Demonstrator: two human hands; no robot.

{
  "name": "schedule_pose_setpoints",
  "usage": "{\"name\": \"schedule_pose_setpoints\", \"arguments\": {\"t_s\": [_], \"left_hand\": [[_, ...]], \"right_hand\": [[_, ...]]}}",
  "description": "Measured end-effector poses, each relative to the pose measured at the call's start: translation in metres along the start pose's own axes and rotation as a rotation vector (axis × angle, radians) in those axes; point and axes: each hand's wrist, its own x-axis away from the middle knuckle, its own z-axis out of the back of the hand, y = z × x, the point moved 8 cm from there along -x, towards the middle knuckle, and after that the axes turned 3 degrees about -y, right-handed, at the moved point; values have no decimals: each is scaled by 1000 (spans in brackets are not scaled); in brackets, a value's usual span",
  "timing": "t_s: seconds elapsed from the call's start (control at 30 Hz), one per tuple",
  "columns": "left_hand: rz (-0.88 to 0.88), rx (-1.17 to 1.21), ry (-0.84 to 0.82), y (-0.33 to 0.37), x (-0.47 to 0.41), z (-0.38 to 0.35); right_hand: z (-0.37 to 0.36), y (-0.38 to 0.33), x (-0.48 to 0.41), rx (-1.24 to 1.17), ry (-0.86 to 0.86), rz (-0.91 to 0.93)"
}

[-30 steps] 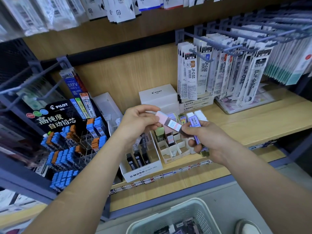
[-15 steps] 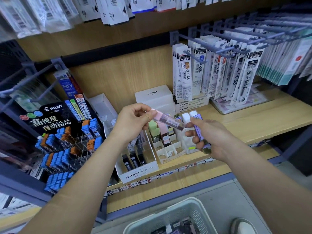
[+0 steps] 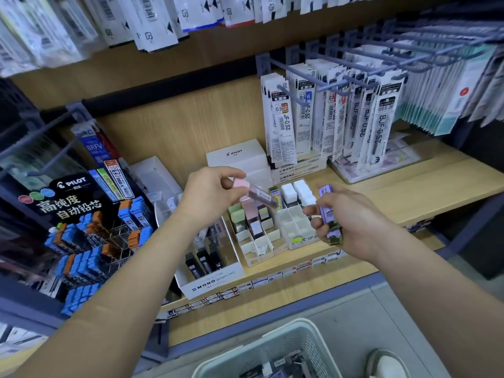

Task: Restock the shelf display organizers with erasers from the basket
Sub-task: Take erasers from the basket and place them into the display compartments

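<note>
Head cam view: left hand [image 3: 210,195] pinches a pink eraser [image 3: 259,196] just above the divided organizer [image 3: 261,248] near the shelf [image 3: 409,192] front edge. Right hand [image 3: 351,216] has its fingers curled round purple erasers [image 3: 326,192], and the basket [image 3: 272,347] sits below.

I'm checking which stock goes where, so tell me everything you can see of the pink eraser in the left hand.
The pink eraser is a slim bar: a bare pale pink end, the rest in a dark sleeve with a white barcode label. The left hand pinches the pink end between thumb and fingers. It hangs tilted, sleeve end lower and to the right, in the air over the white divided organizer. Nothing else touches it.
</note>
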Motion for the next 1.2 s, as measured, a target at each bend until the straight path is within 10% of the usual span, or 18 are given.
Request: {"name": "schedule_pose_setpoints", "arguments": {"t_s": [1.2], "left_hand": [[-242,-590,-43,-10,22,-50]], "right_hand": [[-17,3,7,143,-103,57]]}}
